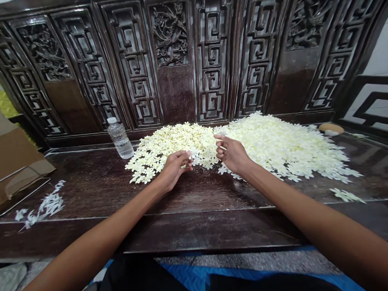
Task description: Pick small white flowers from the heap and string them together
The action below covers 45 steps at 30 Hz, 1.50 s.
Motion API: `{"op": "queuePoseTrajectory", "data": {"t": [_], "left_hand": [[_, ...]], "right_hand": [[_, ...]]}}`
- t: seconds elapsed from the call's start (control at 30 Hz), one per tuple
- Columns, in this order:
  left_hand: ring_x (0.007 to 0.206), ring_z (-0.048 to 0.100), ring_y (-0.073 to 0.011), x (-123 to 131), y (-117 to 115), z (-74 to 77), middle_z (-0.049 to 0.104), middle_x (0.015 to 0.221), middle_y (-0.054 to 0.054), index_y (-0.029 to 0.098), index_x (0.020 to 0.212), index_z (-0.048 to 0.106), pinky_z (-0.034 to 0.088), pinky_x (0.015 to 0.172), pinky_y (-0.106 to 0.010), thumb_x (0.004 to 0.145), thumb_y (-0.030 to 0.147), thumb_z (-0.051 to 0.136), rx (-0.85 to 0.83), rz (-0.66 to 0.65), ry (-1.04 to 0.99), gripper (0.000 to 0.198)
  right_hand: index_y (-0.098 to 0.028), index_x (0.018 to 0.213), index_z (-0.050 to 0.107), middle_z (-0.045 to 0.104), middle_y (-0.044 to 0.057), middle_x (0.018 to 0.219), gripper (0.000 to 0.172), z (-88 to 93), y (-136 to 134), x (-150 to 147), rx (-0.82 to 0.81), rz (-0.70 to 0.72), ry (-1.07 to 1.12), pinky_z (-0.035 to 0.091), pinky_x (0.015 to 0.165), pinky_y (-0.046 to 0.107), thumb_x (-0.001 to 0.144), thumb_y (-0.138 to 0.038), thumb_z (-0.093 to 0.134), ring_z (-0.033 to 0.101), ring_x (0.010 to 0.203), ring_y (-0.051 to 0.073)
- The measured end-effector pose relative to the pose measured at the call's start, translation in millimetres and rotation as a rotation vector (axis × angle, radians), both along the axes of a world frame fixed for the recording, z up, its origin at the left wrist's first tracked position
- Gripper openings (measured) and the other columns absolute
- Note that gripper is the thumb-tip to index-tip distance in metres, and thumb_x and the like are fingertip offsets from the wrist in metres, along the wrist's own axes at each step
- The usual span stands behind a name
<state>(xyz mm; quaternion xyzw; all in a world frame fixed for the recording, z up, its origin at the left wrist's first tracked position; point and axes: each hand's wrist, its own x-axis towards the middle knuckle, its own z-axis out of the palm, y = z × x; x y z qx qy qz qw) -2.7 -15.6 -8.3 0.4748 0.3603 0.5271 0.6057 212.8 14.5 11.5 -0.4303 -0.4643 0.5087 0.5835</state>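
Observation:
My left hand (177, 167) is closed in a pinch at the front edge of a heap of pale flowers. A small white flower (195, 155) shows at its fingertips. To the right, my right hand (232, 152) is held over the front of the heap. Its uppermost digit is stretched out and its other fingers are loosely curled, with a gap between; I see nothing held there. Pale yellow, five-petalled flowers (168, 142) lie loose behind the left hand. A larger, whiter mound of flowers (277, 146) spreads behind and right of the right hand.
The heaps lie on a dark wooden bench (196, 197) with a carved backrest (177, 90). A clear bottle (120, 139) stands left of them. Further left are white slender pieces (48, 205) and a cardboard box (14, 157). Several stray flowers (347, 195) lie at right.

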Motion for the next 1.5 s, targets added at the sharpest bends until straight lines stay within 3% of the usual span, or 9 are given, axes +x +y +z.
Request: {"op": "queuePoseTrajectory", "data": {"t": [0.1,0.27,0.43,0.6,0.73,0.8,0.9,0.97,1.5], "left_hand": [[0.073,0.058,-0.0135,-0.3,0.0,0.4,0.062,0.083,-0.005,0.014,0.091,0.066,0.055,0.072,-0.031,0.077,0.043,0.087,0.01,-0.004,0.039,0.039],[0.071,0.055,-0.0115,1.0,-3.0,3.3,0.06,0.08,-0.003,0.013,0.085,0.068,0.053,0.07,-0.027,0.079,0.042,0.085,0.08,-0.015,0.065,0.034],[0.068,0.055,-0.0116,1.3,-3.4,3.7,0.058,0.076,-0.001,0.014,0.088,0.067,0.052,0.069,-0.027,0.08,0.047,0.084,0.087,-0.04,0.03,0.038],[0.068,0.056,-0.0111,-0.5,-3.6,4.5,0.058,0.079,-0.001,0.015,0.087,0.064,0.054,0.072,-0.029,0.078,0.049,0.086,0.064,-0.023,0.041,0.041],[0.067,0.055,-0.0107,-0.5,-5.4,6.0,0.056,0.075,0.0,0.015,0.082,0.063,0.054,0.073,-0.029,0.077,0.049,0.086,0.066,-0.013,0.067,0.041],[0.066,0.054,-0.0105,0.7,-6.1,5.9,0.055,0.073,0.001,0.016,0.078,0.061,0.053,0.073,-0.028,0.076,0.048,0.088,0.077,-0.018,0.064,0.042],[0.066,0.053,-0.0098,2.4,-5.7,4.0,0.056,0.073,0.001,0.014,0.078,0.063,0.052,0.072,-0.027,0.075,0.047,0.089,0.088,-0.036,0.043,0.042],[0.067,0.053,-0.0095,2.7,-4.3,1.7,0.057,0.074,0.0,0.013,0.08,0.065,0.05,0.071,-0.025,0.076,0.047,0.089,0.084,-0.051,0.024,0.041],[0.068,0.056,-0.0102,5.1,-9.1,-0.4,0.062,0.082,-0.003,0.012,0.092,0.07,0.051,0.071,-0.027,0.082,0.051,0.084,0.035,-0.126,-0.043,0.042]], "right_hand": [[-0.022,0.105,0.064,0.059,0.005,0.077,0.033,-0.2,-5.0,-5.0,0.014,0.072,-0.197,0.038,0.047,0.03,0.1,-0.051,0.05,0.049,0.055,0.015],[-0.023,0.11,0.062,0.065,0.002,0.086,0.032,-1.8,-28.8,-32.7,0.495,0.123,-0.75,0.042,0.063,0.03,0.098,-0.052,0.06,0.058,0.07,0.017],[-0.02,0.092,0.063,0.068,0.003,0.087,0.021,-3.8,-26.9,-33.9,0.623,0.08,-0.753,0.045,0.072,0.031,0.1,-0.039,0.056,0.061,0.08,0.019],[-0.018,0.097,0.065,0.069,0.01,0.095,0.019,7.4,-9.9,-7.6,0.602,-0.229,-0.797,0.049,0.072,0.037,0.101,-0.033,0.053,0.059,0.078,0.022],[-0.017,0.125,0.062,0.059,0.02,0.127,0.03,15.7,-7.8,1.3,0.689,-0.479,-1.04,0.049,0.079,0.044,0.099,-0.029,0.053,0.058,0.105,0.031],[-0.017,0.121,0.062,0.059,0.02,0.126,0.026,15.2,-12.7,-5.1,0.711,-0.365,-1.065,0.049,0.078,0.042,0.102,-0.032,0.05,0.058,0.102,0.029],[-0.019,0.098,0.058,0.065,0.011,0.099,0.027,9.6,-23.9,-22.0,0.718,-0.019,-1.08,0.044,0.07,0.034,0.108,-0.037,0.041,0.057,0.082,0.021],[-0.021,0.09,0.053,0.064,0.007,0.09,0.03,5.2,-30.4,-31.5,0.694,0.071,-1.152,0.037,0.066,0.031,0.108,-0.041,0.041,0.054,0.076,0.019],[-0.022,0.081,0.048,0.059,0.001,0.075,0.034,-2.7,-31.8,-34.3,0.596,0.03,-1.058,0.027,0.063,0.028,0.107,-0.042,0.041,0.048,0.066,0.016]]}}
